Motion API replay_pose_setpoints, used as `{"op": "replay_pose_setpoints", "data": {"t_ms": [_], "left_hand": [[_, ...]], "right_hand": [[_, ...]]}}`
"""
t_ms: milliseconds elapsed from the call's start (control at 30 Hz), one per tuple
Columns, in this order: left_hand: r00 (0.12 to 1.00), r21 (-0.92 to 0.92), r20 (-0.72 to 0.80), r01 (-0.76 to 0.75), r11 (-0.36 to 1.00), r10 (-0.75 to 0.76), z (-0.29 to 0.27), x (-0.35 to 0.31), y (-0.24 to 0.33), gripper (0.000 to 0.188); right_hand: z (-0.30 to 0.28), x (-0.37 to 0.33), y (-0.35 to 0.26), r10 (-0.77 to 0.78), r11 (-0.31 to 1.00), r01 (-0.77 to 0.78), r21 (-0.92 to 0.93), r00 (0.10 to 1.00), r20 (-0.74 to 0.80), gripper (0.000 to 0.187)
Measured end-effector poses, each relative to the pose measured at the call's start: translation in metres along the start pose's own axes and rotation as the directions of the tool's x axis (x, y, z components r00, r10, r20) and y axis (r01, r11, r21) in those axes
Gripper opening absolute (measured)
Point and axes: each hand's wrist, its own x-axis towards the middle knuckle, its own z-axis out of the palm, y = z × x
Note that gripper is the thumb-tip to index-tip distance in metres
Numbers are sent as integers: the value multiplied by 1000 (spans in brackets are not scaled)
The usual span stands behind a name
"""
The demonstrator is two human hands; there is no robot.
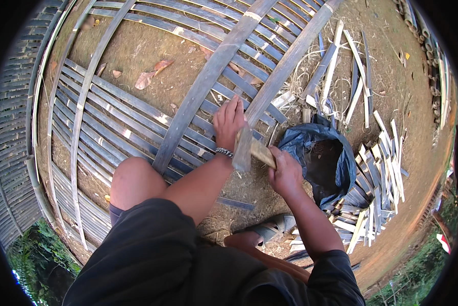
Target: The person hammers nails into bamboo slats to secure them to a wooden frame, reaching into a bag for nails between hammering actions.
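My right hand is wrapped round the pale wooden handle of a hatchet. Its worn grey metal head hangs just right of my left wrist, partly covering the bamboo behind. My left hand, with a chain bracelet at the wrist, is down at the bamboo lattice panel. Its fingers are bent and pressed together beside the lower end of a long bamboo strip; whatever they pinch is hidden. A second long strip crosses the slats to the left of that hand.
A dark plastic sack stands open at the right, beside a heap of split bamboo pieces. Loose bamboo strips lie on the dirt beyond. My sandalled foot is below the sack. Another slatted panel lines the far left.
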Motion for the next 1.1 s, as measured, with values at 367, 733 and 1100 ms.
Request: {"op": "replay_pose_setpoints", "data": {"t_ms": [367,733,1100], "left_hand": [[996,200,73,-71,977,57,-4,-9,-13,65],[993,81,118,-35,996,26,-16,-4,-4,71],[997,86,72,-16,996,9,-13,-4,-1,57]], "right_hand": [[10,13,2,63,993,-57,-106,996,59,53],[11,20,10,229,970,-225,-96,973,34,58],[-2,-2,2,-101,957,121,265,991,-90,59]]}}
